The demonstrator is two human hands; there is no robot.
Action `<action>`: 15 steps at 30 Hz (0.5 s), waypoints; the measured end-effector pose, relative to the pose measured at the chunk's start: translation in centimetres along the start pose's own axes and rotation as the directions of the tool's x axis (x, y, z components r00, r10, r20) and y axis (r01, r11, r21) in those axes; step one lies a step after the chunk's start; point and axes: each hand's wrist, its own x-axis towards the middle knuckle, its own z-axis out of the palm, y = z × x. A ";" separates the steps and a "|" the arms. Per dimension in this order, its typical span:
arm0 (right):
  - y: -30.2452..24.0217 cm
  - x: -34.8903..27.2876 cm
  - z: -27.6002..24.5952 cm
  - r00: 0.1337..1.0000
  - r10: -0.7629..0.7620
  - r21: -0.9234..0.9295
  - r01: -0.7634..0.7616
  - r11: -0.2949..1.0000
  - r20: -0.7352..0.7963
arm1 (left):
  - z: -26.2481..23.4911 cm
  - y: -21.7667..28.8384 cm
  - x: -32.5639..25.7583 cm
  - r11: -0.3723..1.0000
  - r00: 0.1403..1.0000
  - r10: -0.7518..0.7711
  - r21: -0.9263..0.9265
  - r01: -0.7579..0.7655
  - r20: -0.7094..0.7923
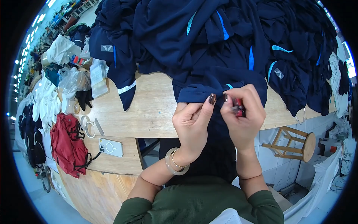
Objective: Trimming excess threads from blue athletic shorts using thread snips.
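A navy garment (195, 94) is stretched between my two hands at the front of the table. My left hand (191, 121) is closed, pinching the garment's folded edge between thumb and fingers. Close beside it, my right hand (246, 115) is also closed, its thumb and fingertip at the same cloth. Tucked in the right palm is a small red-and-dark tool, which looks like thread snips (238, 107); its blades are blurred and partly hidden by the fingers. A light teal strip shows on the cloth near my right fingertips.
Navy garments (160, 33) with blue and teal strips are heaped along the wooden table (145, 112). To the left are a red bag (67, 143), a phone (110, 147), tape rolls (89, 128) and plastic bags (74, 79). A wooden stool (308, 147) stands at right.
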 end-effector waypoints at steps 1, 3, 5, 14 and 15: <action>0.0 0.1 -0.2 0.997 0.071 0.038 -0.071 0.997 -0.019 | -0.1 -0.6 0.1 1.000 1.000 0.008 -0.023 -0.008 -0.013; 0.7 -0.1 -0.5 0.974 0.224 0.161 -0.216 0.963 -0.033 | 0.0 -0.5 0.4 0.999 1.000 0.014 -0.047 -0.015 -0.024; 0.9 -0.1 -0.9 0.934 0.356 0.294 -0.333 0.896 -0.026 | 0.0 0.3 0.5 0.932 0.975 -0.219 -0.291 0.218 0.032; 1.9 -0.3 -1.8 0.871 0.485 0.514 -0.382 0.768 -0.078 | -0.5 0.0 1.0 0.873 0.958 -0.274 -0.398 0.283 0.081; 2.2 -0.2 -2.0 0.867 0.482 0.545 -0.344 0.765 -0.129 | -0.6 0.0 1.0 0.873 0.958 -0.274 -0.398 0.283 0.082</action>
